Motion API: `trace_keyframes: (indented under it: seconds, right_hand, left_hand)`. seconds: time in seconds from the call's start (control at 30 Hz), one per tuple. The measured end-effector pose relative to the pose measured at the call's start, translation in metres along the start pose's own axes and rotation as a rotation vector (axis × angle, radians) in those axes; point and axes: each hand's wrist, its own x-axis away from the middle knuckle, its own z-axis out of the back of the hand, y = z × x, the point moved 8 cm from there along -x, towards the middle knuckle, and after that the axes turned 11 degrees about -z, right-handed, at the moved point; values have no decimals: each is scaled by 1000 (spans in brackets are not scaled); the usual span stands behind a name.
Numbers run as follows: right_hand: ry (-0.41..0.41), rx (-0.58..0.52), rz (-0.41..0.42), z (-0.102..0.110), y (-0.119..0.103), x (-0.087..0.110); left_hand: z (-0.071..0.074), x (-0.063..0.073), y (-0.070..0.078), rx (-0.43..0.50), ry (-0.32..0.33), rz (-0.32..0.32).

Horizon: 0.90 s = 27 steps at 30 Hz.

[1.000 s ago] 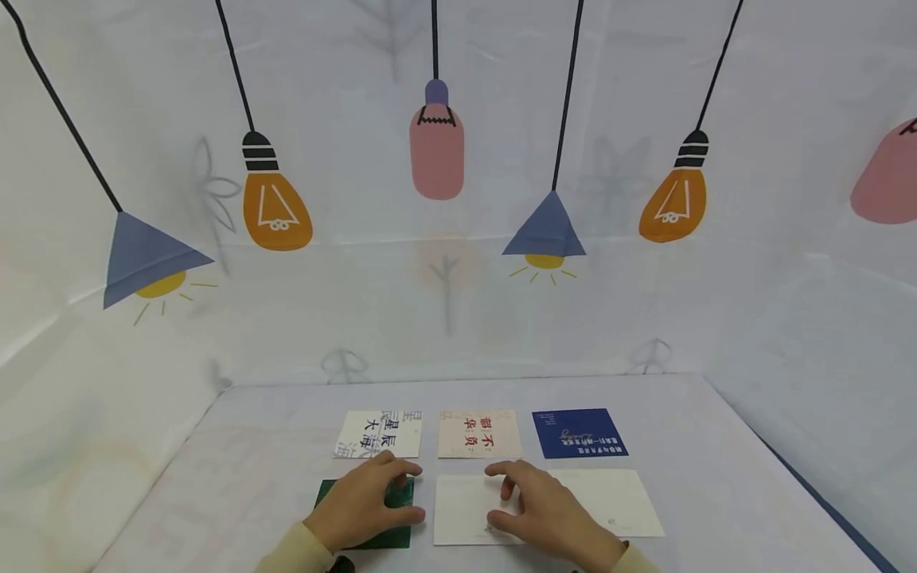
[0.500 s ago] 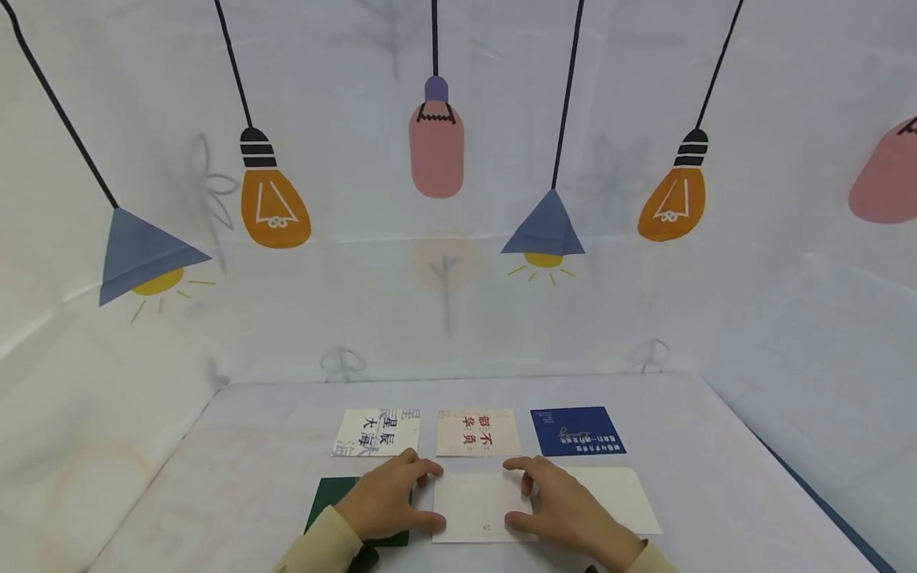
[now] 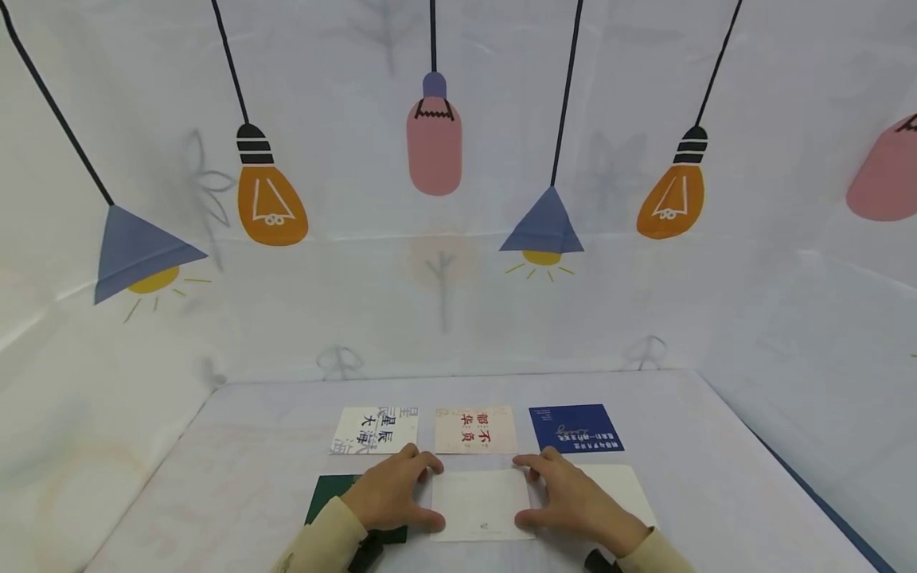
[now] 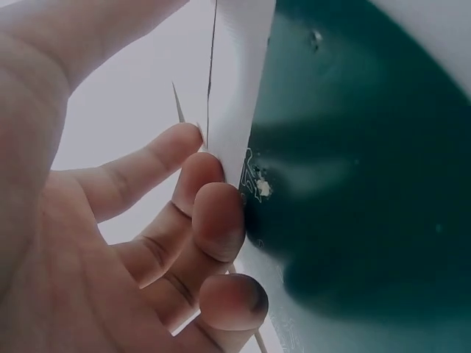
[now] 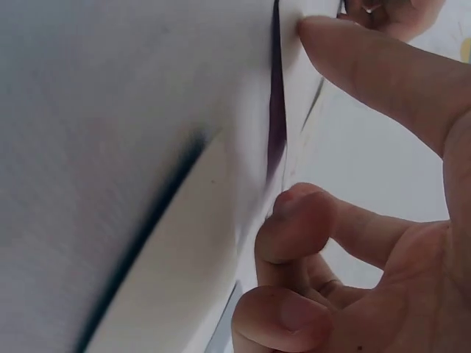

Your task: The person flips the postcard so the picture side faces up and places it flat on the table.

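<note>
A white card (image 3: 480,505) lies at the front middle of the table, a tiny print near its lower edge. My left hand (image 3: 387,493) is at its left edge, thumb and forefinger spread along it. My right hand (image 3: 580,501) faces it at the right edge, the thumb touching the card in the right wrist view. Neither hand's fingers wrap round the card. Beneath the left hand lies a dark green card (image 3: 331,489), large in the left wrist view. A cream card (image 3: 622,484) is partly hidden behind the right hand.
Behind the hands lie a white card with dark characters (image 3: 376,430), a pale pink card with red characters (image 3: 476,430) and a dark blue card (image 3: 576,428). A white cloth printed with hanging lamps (image 3: 434,151) rises behind the white table (image 3: 236,477).
My left hand has moved right, off the green card's middle to the white card's left edge. My right hand has drawn right, uncovering the white card to its right edge.
</note>
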Motion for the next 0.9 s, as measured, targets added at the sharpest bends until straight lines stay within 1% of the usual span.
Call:
trace_keyframes:
  seconds: [0.13,0.3,0.4,0.57,0.63,0.73,0.9]
  right_hand:
    - [-21,22,1,-1,0,-3]
    - [-31,31,0,-2,0,-6]
    - [-33,9,-11,-1,1,-7]
    - [-45,-36,-57,-1,3,-7]
    - [-46,-48,-74,-1,3,-7]
    - [-31,-52,-81,0,3,-6]
    - [18,-39,-61,1,1,-1]
  left_hand:
    - [1,-1,0,25,-18,20]
    - [2,-1,1,36,-18,29]
    - [1,-1,0,31,-13,35]
    - [-1,2,-4,18,1,42]
    - [-1,3,-4,27,15,41]
    - [1,5,-3,78,44,31]
    - [2,8,1,234,89,33]
